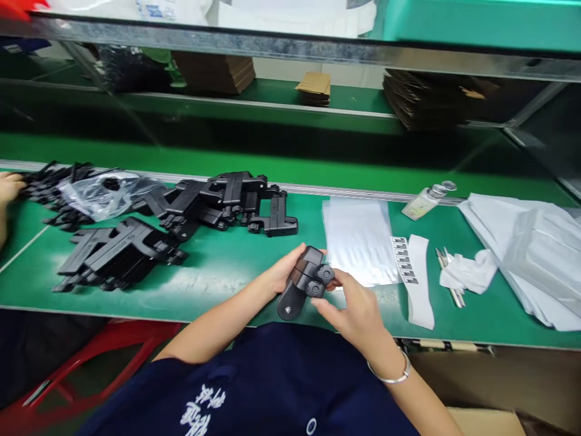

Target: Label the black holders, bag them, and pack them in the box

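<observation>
Close to my body, just above the table's front edge, is a black plastic bracket [299,280] with two knobs and a rounded arm. My left hand [287,266] is closed around its far side, and part of those fingers is hidden behind it. My right hand [356,306] has its fingertips at the knobs [320,281], with the thumb below them and the other fingers behind. Similar black brackets [233,197] lie in a heap to the left, and a smaller group [122,251] sits nearer the front.
Right of my hands lie clear plastic bags [358,236], a label strip [418,281], pens [455,295], a crumpled tissue [472,270], a small bottle [424,203] and white packaging [540,254]. A metal-edged shelf [290,45] runs overhead. Another person's hand [9,186] reaches in at far left.
</observation>
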### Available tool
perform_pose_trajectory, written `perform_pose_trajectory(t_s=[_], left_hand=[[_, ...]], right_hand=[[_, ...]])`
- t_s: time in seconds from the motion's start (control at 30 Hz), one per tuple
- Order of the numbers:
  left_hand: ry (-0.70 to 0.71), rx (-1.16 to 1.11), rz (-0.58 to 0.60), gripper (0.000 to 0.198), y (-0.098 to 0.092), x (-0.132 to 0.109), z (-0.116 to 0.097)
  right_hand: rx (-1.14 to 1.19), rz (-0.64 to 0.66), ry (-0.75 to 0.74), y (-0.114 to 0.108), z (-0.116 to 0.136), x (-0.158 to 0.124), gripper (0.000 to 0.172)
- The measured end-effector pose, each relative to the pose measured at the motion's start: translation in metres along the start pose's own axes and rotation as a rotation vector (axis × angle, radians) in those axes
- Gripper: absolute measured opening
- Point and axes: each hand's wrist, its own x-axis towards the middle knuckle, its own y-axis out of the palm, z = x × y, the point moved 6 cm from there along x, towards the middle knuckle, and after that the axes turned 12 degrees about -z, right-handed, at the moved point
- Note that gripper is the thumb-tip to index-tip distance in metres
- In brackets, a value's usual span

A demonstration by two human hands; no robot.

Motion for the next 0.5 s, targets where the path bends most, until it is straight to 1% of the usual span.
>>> perform_pose_trajectory(t_s=[0.07, 0.1, 0.13, 0.2, 0.23, 0.27, 0.3, 0.33, 0.4, 0.43, 0.5], left_hand=[[0.083, 0.118, -0.098, 0.061, -0.008, -0.003, -0.01], [0.163, 0.21, -0.169, 0.062, -0.014, -0.005, -0.018], [0.265, 0.33, -0.25, 0.065, -0.02, -0.007, -0.029], [0.467, 0.603, -0.403, 0.07, -0.031, -0.011, -0.049], [0.553, 0.724, -0.472, 0.072, -0.035, -0.012, -0.058], [0.617, 0.819, -0.528, 0.072, -0.039, -0.011, -0.064], [0.655, 0.88, -0.569, 0.073, -0.042, -0.01, -0.068], [0.668, 0.905, -0.593, 0.072, -0.046, -0.008, -0.07], [0.624, 0.848, -0.604, 0.071, -0.052, -0.003, -0.068], [0.573, 0.776, -0.597, 0.069, -0.054, 0.0, -0.064], [0.433, 0.574, -0.573, 0.061, -0.055, 0.004, -0.053]], right_hand=[[0.03, 0.035, 0.131, -0.018, -0.032, -0.004, 0.046], [0.007, 0.01, 0.223, -0.034, -0.054, -0.008, 0.044], [-0.055, -0.049, 0.329, -0.055, -0.08, -0.013, 0.041], [-0.3, -0.189, 0.541, -0.105, -0.129, -0.03, 0.035], [-0.437, -0.201, 0.648, -0.126, -0.15, -0.041, 0.035], [-0.551, -0.17, 0.752, -0.143, -0.168, -0.054, 0.034], [-0.631, -0.118, 0.841, -0.155, -0.182, -0.065, 0.034], [-0.673, -0.06, 0.908, -0.161, -0.193, -0.075, 0.033], [-0.657, 0.003, 0.964, -0.161, -0.205, -0.089, 0.033], [-0.619, 0.0, 0.963, -0.158, -0.207, -0.092, 0.035], [-0.536, -0.046, 0.945, -0.15, -0.211, -0.096, 0.04]])
